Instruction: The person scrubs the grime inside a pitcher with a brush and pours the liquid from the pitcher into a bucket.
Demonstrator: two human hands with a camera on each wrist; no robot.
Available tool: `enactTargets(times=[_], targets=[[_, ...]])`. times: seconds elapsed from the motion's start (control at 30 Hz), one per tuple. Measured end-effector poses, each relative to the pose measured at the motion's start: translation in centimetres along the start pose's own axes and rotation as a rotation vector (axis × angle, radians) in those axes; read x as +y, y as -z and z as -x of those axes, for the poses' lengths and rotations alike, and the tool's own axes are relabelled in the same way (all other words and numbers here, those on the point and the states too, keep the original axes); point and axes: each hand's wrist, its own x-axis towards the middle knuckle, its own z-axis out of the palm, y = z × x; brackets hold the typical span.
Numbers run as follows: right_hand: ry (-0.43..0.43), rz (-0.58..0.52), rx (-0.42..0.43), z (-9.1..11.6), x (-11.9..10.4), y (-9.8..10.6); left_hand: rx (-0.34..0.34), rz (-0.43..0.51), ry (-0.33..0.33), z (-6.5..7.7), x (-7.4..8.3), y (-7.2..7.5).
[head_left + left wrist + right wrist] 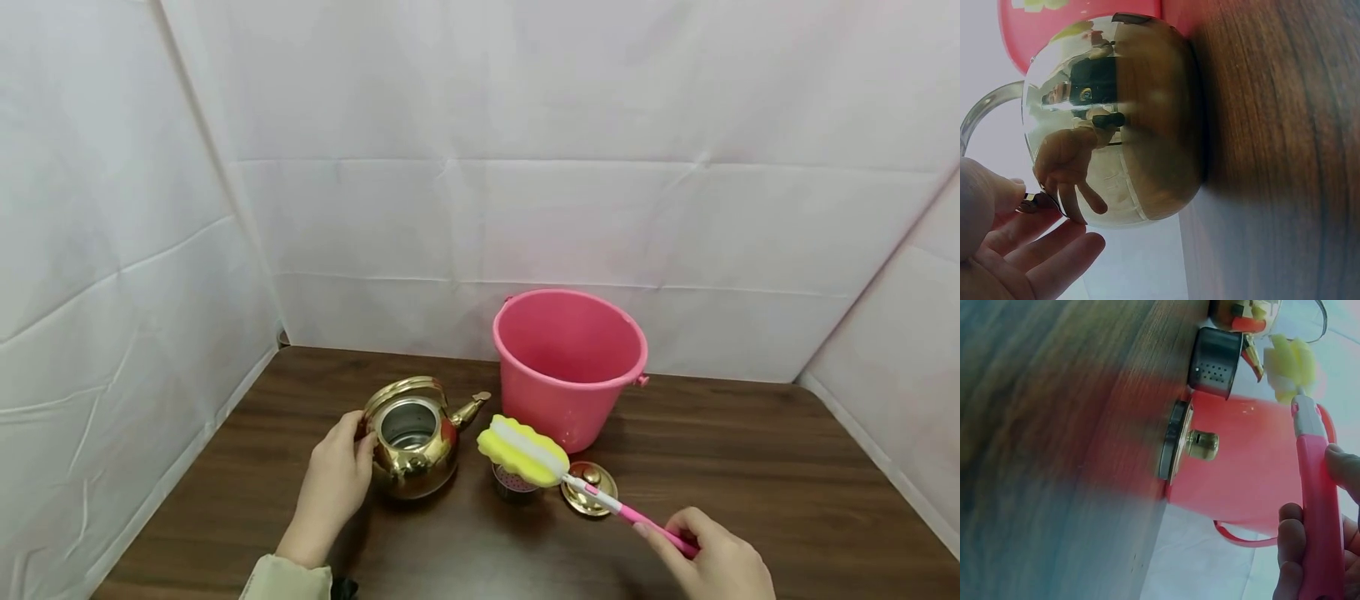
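Nearest to us, at the left, a pale sleeve (288, 581) leads to the person's left hand (336, 479), thumb and finger pinching the golden kettle (416, 471) by the base of its arched handle. It stands upright on the dark wooden table (247, 500), lidless, its spout pointing right. Next comes a small perforated metal strainer (1216, 364), standing on the wood, and over it the yellow-and-white head of a sponge brush (525, 451), held up off the table. Behind that stands a pink bucket (551, 408); before it lies the golden lid (590, 500), knob up. Farthest right, the right hand (712, 557) grasps the brush's pink handle.
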Motion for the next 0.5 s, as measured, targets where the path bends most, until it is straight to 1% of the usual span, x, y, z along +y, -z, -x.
enactTargets(times=[0.23,0.5], targets=[[-0.096,0.033,-0.058,0.4,0.6,0.3,-0.002,-0.001,0.005,-0.1,0.0,0.0],[-0.134,0.043,0.008,1.0,1.2,0.5,0.0,-0.003,0.01,0.0,0.1,0.0]])
